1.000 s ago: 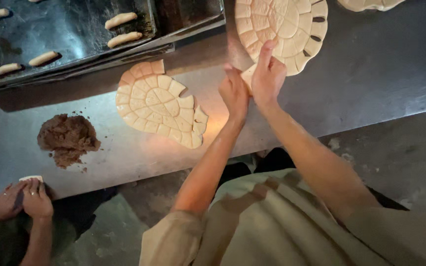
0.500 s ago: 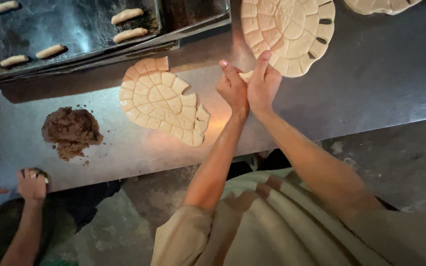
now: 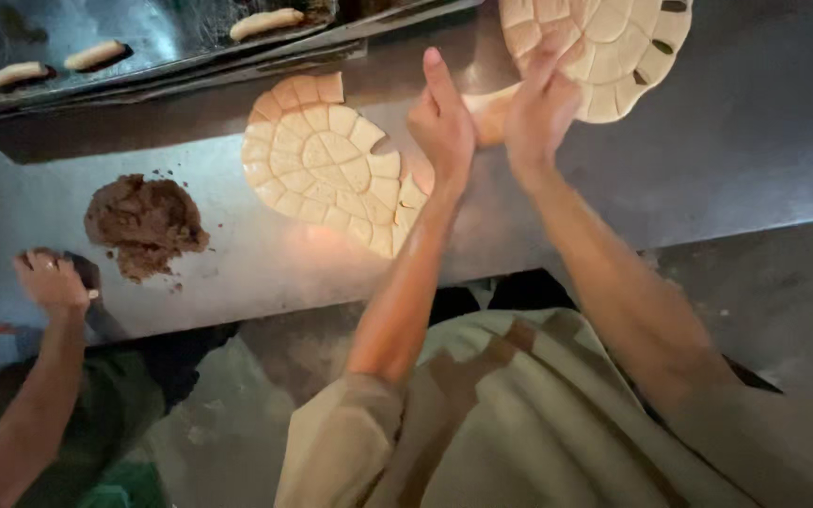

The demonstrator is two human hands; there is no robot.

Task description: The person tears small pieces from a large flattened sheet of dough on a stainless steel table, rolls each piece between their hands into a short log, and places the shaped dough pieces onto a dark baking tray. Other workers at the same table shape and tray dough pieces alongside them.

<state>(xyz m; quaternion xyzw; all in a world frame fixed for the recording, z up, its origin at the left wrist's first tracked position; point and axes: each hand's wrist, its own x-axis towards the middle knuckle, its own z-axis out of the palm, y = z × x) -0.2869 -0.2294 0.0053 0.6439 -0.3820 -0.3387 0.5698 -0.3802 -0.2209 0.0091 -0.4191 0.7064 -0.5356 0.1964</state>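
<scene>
Pinching a dough piece (image 3: 489, 111) between my left hand (image 3: 441, 122) and right hand (image 3: 540, 105), I keep it at frame top. Both close around it beside the scored sheet (image 3: 604, 47), handy for tearing off more.

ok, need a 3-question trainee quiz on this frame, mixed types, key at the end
1. True or false: the left hand and right hand both work a small piece of dough beside the upper scored dough sheet.
2. What lies on the metal table left of the second scored dough sheet? A) rolling pin B) brown filling mound C) knife
3. Fill in: the tray at the top holds small ____ dough pieces.

Key: 1 true; 2 B; 3 elongated.
</scene>
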